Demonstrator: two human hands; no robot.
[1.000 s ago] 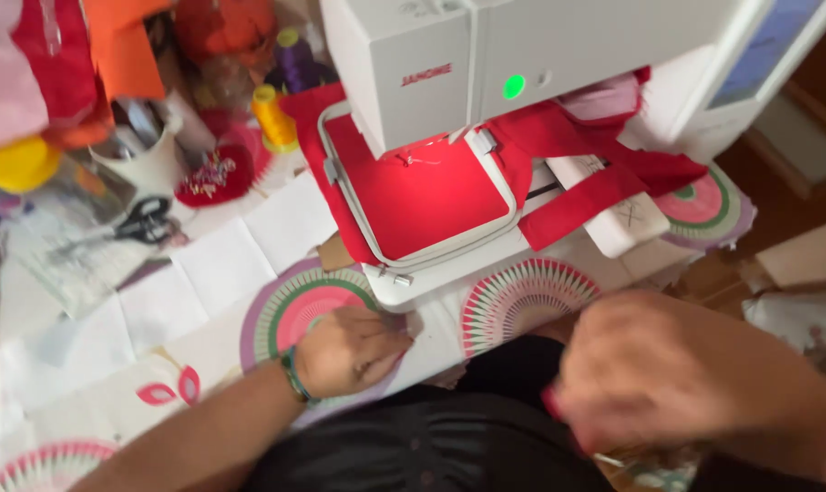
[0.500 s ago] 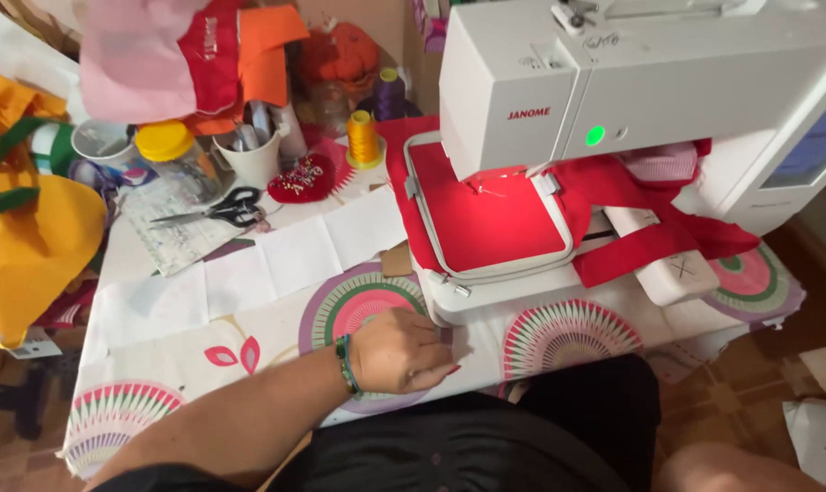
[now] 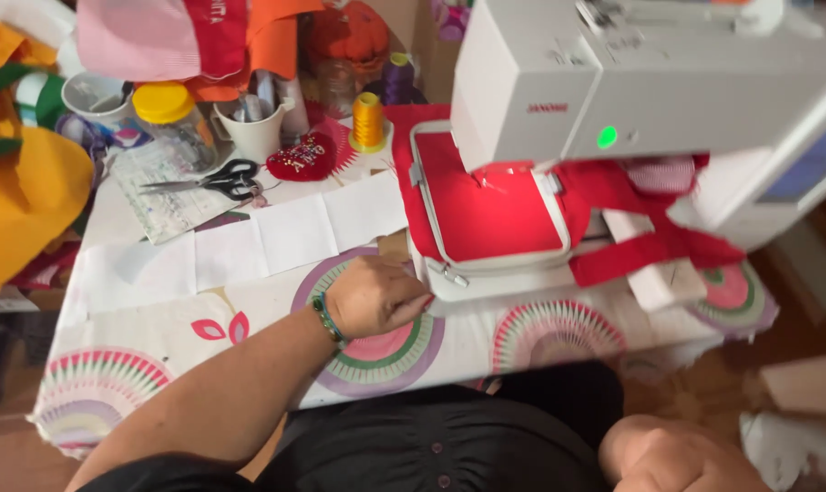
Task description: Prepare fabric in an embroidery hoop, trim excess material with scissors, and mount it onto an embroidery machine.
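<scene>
Black scissors (image 3: 214, 179) lie far left on the patterned tablecloth (image 3: 139, 364). Left hand (image 3: 376, 296) (beaded bracelet) rests loosely curled, empty, touching the hoop (image 3: 490, 210) of red fabric under the sewing machine (image 3: 650, 82). Right hand (image 3: 682, 460) low, clenched.

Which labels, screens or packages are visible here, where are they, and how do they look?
Small red label: front of the white sewing machine.
Pale blue screen: machine's right end, slanted, partly cut off.
Clear plastic jar with yellow lid: table's far left, beside the white cup.
</scene>
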